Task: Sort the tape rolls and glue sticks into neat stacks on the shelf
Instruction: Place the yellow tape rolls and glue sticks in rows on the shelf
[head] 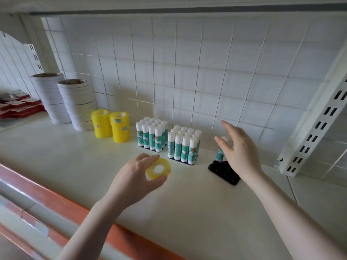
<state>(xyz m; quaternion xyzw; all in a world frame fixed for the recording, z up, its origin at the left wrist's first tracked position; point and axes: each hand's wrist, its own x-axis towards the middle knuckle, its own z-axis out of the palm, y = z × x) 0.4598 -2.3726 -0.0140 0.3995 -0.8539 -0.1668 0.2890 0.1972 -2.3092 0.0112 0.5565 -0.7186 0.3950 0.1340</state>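
With the left hand [135, 175] gripping the loose yellow tape roll [158, 168] at lower centre and the right hand [238, 149] spread open beside a lone glue stick [221, 149], I'd carry the roll flat to the yellow stacks [110, 125] at centre left and centre it on top.

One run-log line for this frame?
left hand: grips yellow tape roll | right hand: open beside lone glue stick in black tray
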